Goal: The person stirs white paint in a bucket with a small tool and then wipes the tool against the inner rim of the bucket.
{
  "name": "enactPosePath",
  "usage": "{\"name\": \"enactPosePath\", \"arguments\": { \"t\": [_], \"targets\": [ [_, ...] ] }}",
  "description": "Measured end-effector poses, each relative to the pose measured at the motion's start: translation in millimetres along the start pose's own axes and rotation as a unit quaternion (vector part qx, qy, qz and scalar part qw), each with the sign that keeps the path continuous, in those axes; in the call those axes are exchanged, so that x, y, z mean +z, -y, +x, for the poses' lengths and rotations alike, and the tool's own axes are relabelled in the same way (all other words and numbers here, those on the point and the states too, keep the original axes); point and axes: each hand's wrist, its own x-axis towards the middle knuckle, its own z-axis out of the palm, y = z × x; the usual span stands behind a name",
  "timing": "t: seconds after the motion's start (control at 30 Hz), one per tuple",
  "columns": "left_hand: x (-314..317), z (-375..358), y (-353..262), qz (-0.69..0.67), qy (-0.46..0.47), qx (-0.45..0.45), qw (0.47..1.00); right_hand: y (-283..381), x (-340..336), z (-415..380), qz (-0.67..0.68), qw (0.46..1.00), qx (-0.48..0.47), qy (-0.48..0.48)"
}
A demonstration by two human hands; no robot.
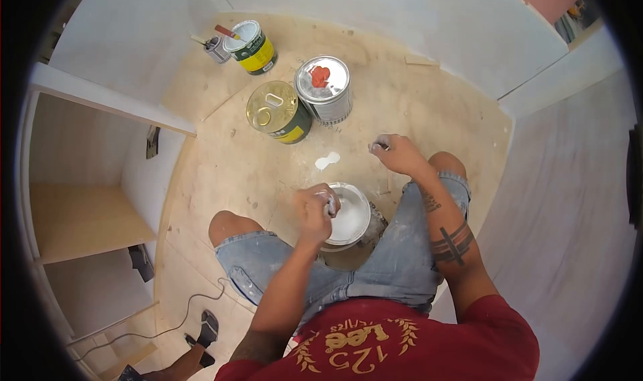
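Between my knees stands a bucket of white paint point(349, 215). My left hand point(317, 210) is closed above the bucket's left rim, smeared with white and slightly blurred; what it grips, if anything, I cannot make out. My right hand point(400, 154) is closed in the air to the upper right of the bucket, near my right knee. Something small and dark shows at its fingertips, too small to name. A white paint spill point(327, 160) lies on the plywood floor just beyond the bucket.
Ahead stand a closed green-and-yellow tin point(278, 111), a silver can point(324, 89) with a red blob on its lid, and an open tin point(252, 48) with a brush. A cable point(181, 321) and another person's foot point(209, 327) are lower left. Pale panels surround me.
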Motion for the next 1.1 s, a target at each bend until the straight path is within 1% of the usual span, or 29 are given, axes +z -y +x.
{"name": "enactPosePath", "arguments": {
  "t": [0.03,0.07,0.1,0.13,0.17,0.2,0.23,0.27,0.3,0.37,0.4,0.43,0.47,0.5,0.53,0.57,0.6,0.63,0.67,0.7,0.77,0.8,0.83,0.87,0.93,1.0,1.03,1.07,1.1],
  "targets": [
    [-3,-9,35,-0.005,-0.024,0.011,1.0,5,-1,-4,0.018,0.999,0.028,0.021],
    [-5,-14,48,-0.005,-0.023,0.015,1.0,9,-4,-5,0.034,0.997,0.055,0.039],
    [-7,-16,56,0.008,-0.018,-0.018,1.0,8,-2,-4,0.033,0.997,0.053,0.033],
    [-2,-13,49,0.02,-0.012,-0.053,0.998,4,2,-1,0.03,0.998,0.046,0.033],
    [6,-12,43,-0.02,-0.06,-0.053,0.997,-3,4,0,0.023,0.998,0.04,0.039],
    [13,-9,11,-0.026,-0.064,-0.052,0.996,-5,3,2,0.017,0.998,0.039,0.041],
    [15,-2,-28,-0.043,-0.044,-0.04,0.997,-8,1,6,0.007,0.999,0.009,0.047],
    [11,1,-46,-0.057,-0.021,-0.036,0.997,-12,5,4,0.003,0.998,-0.013,0.056],
    [6,-1,-43,-0.055,-0.022,-0.051,0.997,-12,12,-5,0.01,0.998,-0.002,0.064],
    [0,6,-36,-0.112,-0.001,-0.024,0.993,-5,9,-2,0.042,0.998,-0.037,0.032],
    [-4,4,-6,-0.113,-0.002,-0.018,0.993,-3,6,2,0.039,0.998,-0.042,0.031],
    [-11,-8,44,-0.06,-0.023,-0.009,0.998,-1,8,-1,0.036,0.998,-0.019,0.05],
    [-12,-16,70,-0.008,-0.042,0.0,0.999,0,9,-3,0.033,0.997,0.004,0.068],
    [-7,-18,71,-0.01,-0.043,0.002,0.999,-1,9,-2,0.031,0.997,0.003,0.068],
    [-1,-18,70,0.026,-0.022,-0.009,0.999,-2,8,0,0.016,0.997,0.005,0.071],
    [1,-20,68,0.063,-0.003,-0.024,0.998,-3,10,0,0.003,0.997,0.008,0.077],
    [6,-18,43,0.063,-0.006,-0.022,0.998,-4,11,-1,0.002,0.997,0.005,0.079],
    [16,-6,-3,0.023,-0.039,-0.018,0.999,-5,9,3,-0.004,0.998,-0.015,0.06],
    [18,5,-27,-0.014,-0.066,-0.021,0.997,-8,12,5,-0.004,0.999,-0.028,0.042],
    [12,8,-24,-0.008,-0.062,-0.034,0.997,-8,15,1,0.005,0.999,-0.016,0.045],
    [3,14,-10,-0.041,-0.07,0.005,0.997,2,5,-2,0.046,0.998,-0.012,0.046],
    [-1,6,18,-0.042,-0.071,0.009,0.997,4,1,-1,0.044,0.998,-0.015,0.045],
    [-9,-12,59,-0.037,-0.096,-0.015,0.995,8,1,-3,0.038,0.997,0.0,0.062],
    [-13,-21,80,-0.034,-0.121,-0.037,0.991,10,-2,-5,0.032,0.996,0.015,0.078],
    [-5,-16,53,-0.043,-0.12,-0.048,0.991,3,3,-5,0.033,0.997,0.007,0.063],
    [5,-3,8,-0.077,-0.207,-0.118,0.968,-1,-2,8,0.032,0.998,-0.01,0.047],
    [9,6,-17,-0.075,-0.207,-0.114,0.969,-3,-3,12,0.021,0.999,-0.013,0.036],
    [10,10,-43,-0.069,-0.154,-0.073,0.983,-6,3,8,0.016,0.999,-0.007,0.031],
    [11,8,-55,-0.065,-0.101,-0.032,0.992,-4,8,0,0.022,0.999,-0.001,0.036]
  ]
}}
